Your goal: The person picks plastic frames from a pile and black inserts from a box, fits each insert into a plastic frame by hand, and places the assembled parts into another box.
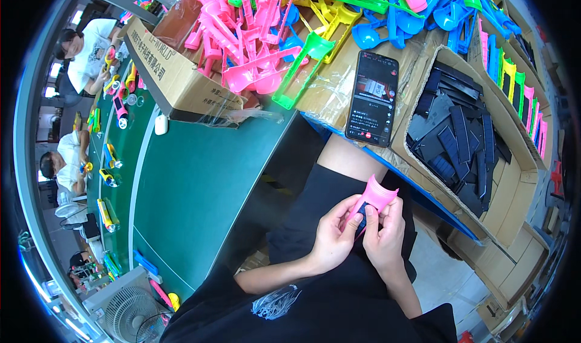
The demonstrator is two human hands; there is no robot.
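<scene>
Above my lap, both hands hold one pink plastic shell [379, 194] with a flared, curved end pointing away from me. My left hand [334, 236] grips its left side, and my right hand [386, 233] wraps round its right side. Between the thumbs a small dark blue panel [362, 212] shows in the shell; both thumbs rest at it. The fingers hide the lower part of the shell, so I cannot tell how the panel sits there.
Pink shells [257, 31], with green, yellow and blue ones, heap up ahead by a cardboard box [181, 83]. A lit smartphone [371, 98] lies near a carton [505, 189] of dark panels [454, 137]. Left are a green table [200, 179], a fan [130, 310] and co-workers.
</scene>
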